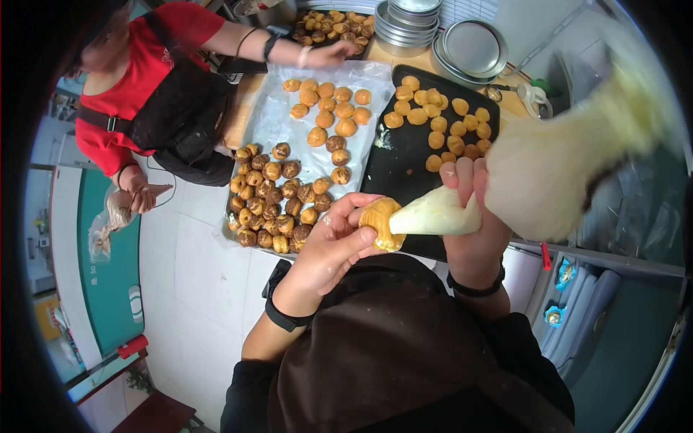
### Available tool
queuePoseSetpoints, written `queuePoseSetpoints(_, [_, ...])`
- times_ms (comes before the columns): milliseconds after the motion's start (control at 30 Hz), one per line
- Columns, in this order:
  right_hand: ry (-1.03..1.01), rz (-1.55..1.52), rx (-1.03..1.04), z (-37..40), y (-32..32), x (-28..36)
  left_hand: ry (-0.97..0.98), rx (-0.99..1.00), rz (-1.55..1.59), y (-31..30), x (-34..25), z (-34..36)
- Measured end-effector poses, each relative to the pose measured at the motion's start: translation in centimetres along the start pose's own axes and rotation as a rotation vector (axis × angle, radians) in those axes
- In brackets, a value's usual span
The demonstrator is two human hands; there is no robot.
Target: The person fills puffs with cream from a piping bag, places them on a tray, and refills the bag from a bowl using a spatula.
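My left hand [336, 242] pinches a golden cream puff [381, 225] between thumb and fingers. Against its side presses the tip of a piping bag [437, 213] filled with pale cream; whether the tip is inside the puff is hidden. My right hand [476, 231] is wrapped around the bag's middle, and its bulging upper part [538, 180] hangs over to the right, blurred at the end. Just beyond my hands lies a black baking tray [382, 166] with plain golden puffs [437, 123]. Left of it, a paper-lined tray [281, 115] carries many puffs, some with dark brown tops [274, 195].
At the left stands a co-worker in a red shirt [191, 25], one hand [333, 54] reaching over the lined tray, the other holding a brown-filled piping bag [119, 209]. Round metal pans [473, 47] are stacked at the back. Another tray of puffs [332, 27] sits behind.
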State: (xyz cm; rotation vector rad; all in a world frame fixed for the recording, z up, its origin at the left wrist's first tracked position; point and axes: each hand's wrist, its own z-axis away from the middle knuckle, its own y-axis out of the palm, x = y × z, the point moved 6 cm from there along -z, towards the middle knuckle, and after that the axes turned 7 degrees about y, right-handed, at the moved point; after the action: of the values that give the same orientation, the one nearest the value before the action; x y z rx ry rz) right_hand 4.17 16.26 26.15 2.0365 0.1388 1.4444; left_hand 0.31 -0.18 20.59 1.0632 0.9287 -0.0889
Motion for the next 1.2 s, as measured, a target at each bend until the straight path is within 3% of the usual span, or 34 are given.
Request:
queuePoseSetpoints(67, [-0.052, -0.183, 0.247, -0.5, 0.5, -0.3, -0.005, -0.005, 0.006, -0.1, 0.1, 0.1])
queuePoseSetpoints(200, [-0.166, -0.113, 0.237, -1.0, 1.9, 0.5, 0.008, 0.001, 0.016, -0.1, -0.2, 0.1])
queuePoseSetpoints(333, [-0.147, -0.356, 0.437, -0.8, 2.2, 0.7, 0.011, 0.062, 0.094, 0.0, 0.2, 0.4])
queuePoseSetpoints(767, [-0.366, -0.184, 0.349, 0.3, 2.9, 3.5, 0.013, 0.147, 0.167, 0.3, 1.1, 0.1])
queuePoseSetpoints(1100, [-0.298, -0.026, 0.343, 0.4, 3.3, 3.6, 0.013, 0.22, 0.126, 0.1, 1.2, 0.0])
queuePoseSetpoints(1200, [-0.508, 0.081, 0.535, 0.0, 4.8, 3.3, 0.037, 0.16, 0.294, -0.2, 1.0, -0.2])
